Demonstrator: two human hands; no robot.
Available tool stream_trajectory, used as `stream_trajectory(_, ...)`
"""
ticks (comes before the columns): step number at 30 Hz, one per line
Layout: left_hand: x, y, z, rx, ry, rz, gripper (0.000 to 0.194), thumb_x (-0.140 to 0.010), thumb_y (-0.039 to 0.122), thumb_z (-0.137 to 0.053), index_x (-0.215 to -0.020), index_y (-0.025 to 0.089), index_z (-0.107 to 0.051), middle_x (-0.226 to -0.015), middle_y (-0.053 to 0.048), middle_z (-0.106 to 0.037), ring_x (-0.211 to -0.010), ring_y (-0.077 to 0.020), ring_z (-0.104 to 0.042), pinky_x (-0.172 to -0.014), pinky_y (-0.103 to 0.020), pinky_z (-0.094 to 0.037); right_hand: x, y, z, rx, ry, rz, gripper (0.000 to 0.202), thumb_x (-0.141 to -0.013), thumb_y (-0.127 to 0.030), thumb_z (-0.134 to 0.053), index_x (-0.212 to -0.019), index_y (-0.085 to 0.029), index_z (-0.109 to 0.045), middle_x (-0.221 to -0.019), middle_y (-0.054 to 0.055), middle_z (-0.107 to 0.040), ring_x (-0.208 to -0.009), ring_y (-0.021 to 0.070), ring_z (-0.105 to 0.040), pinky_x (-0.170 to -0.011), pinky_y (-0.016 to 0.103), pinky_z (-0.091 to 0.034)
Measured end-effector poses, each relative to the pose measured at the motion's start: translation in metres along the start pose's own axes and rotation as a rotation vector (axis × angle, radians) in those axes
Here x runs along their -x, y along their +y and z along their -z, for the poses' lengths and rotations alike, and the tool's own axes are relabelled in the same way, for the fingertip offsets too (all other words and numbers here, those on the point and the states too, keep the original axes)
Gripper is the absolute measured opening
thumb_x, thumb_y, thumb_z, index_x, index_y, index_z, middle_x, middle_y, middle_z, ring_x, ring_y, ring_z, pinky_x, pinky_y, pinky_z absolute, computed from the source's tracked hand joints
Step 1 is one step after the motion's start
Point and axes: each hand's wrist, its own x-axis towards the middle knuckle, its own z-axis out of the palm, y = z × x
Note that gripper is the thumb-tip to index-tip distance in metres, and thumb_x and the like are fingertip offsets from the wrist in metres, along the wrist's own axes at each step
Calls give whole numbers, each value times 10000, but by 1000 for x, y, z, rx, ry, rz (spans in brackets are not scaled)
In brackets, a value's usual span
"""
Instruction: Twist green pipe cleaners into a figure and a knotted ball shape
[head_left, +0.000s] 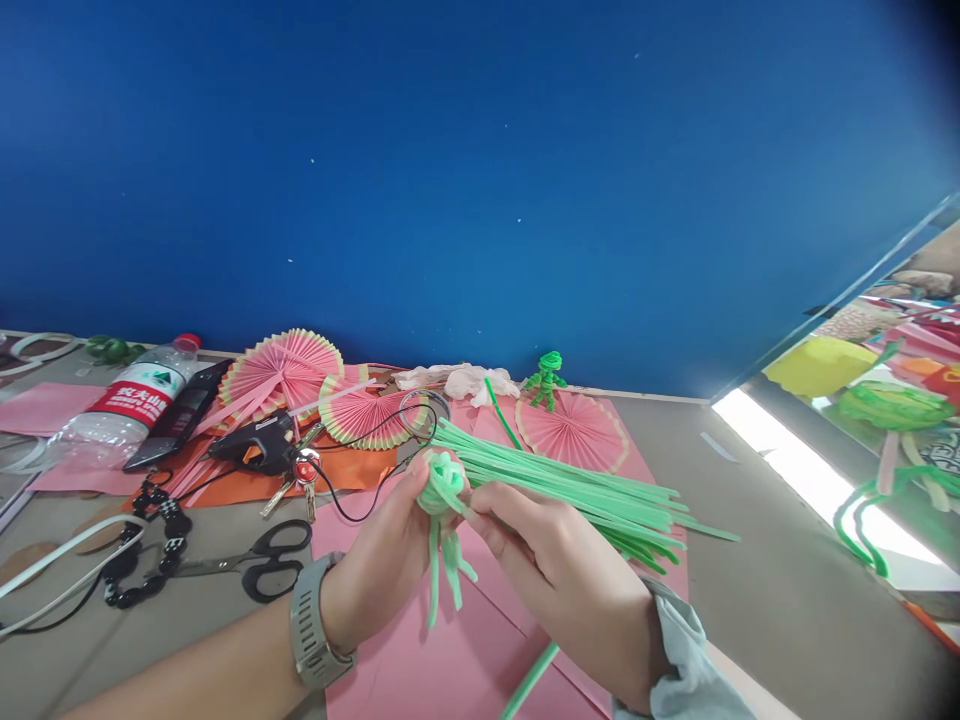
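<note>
Pinched in my left hand (386,570) is a coiled ball of light green pipe cleaners (442,485), with several loose ends dangling below it. My right hand (555,570) has thumb and forefinger closed on a pipe cleaner strand at the ball's right side. A length of green pipe cleaner (531,680) shows beneath my right hand, toward the bottom edge. Just behind the hands lies a bundle of straight light green pipe cleaners (585,480). Against the blue wall stands a small green pipe cleaner figure (548,380).
Pink paper (420,660) lies under my hands. To the left are black scissors (255,562), a glue gun (259,443), keys (307,468), a beaded bracelet (154,550) and a plastic bottle (139,400). Pleated pink paper fans (281,372) line the blue wall (480,180).
</note>
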Motion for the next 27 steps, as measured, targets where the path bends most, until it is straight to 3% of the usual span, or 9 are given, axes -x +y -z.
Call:
stream_trajectory(4,-1,-3,2,170,-60,18,286,-920,302,-306,-802,194,-544,-703,6,-474,-632,-123,-450,-617,-249,-452,-5,0,4,-167,-89,-41,216,-923,-227,-372,-739,-200,-483,-635,-52,-461,-564,84,-397,-544,184,-334)
stream_trajectory(8,1,1,3,190,-217,14,360,-928,325,-250,-772,181,-540,-639,11,-430,-588,-123,-400,-632,-260,-416,-10,5,13,-291,-235,-95,303,-927,-343,-365,-739,-175,-534,-628,-40,-442,-580,90,-392,-539,193,-337)
stream_trajectory(12,6,6,9,-68,-381,44,343,-889,439,-333,-810,181,-546,-701,-1,-428,-593,-126,-382,-583,-254,-367,-10,14,28,-322,-396,-121,338,-884,-425,-429,-682,-168,-513,-610,-47,-398,-572,91,-376,-527,202,-338)
stream_trajectory(17,9,11,12,-558,-532,38,292,-884,427,-368,-956,207,-546,-764,-11,-451,-656,-138,-404,-628,-263,-365,-12,16,45,-207,-448,-191,258,-873,-320,-454,-673,-174,-525,-589,-58,-377,-533,81,-364,-482,191,-299)
stream_trajectory(20,9,10,10,-872,-543,-87,210,-884,356,-400,-955,219,-542,-858,-32,-524,-777,-170,-470,-740,-300,-383,-15,12,44,-191,-389,-266,251,-866,-298,-456,-661,-169,-523,-581,-61,-368,-518,75,-347,-456,182,-282)
stream_trajectory(22,9,7,10,-1022,-487,-167,186,-862,336,-452,-1006,229,-501,-914,-38,-547,-826,-187,-488,-769,-315,-389,-16,10,41,-177,-330,-298,239,-866,-282,-444,-677,-169,-537,-577,-59,-373,-513,75,-347,-452,182,-285)
stream_trajectory(27,10,4,11,-1090,-370,-201,339,-848,334,-485,-1149,243,-357,-1055,-68,-529,-1028,-222,-483,-829,-337,-401,-11,4,40,-50,-230,-257,218,-876,-232,-407,-717,-187,-549,-612,-49,-478,-535,85,-428,-497,203,-329)
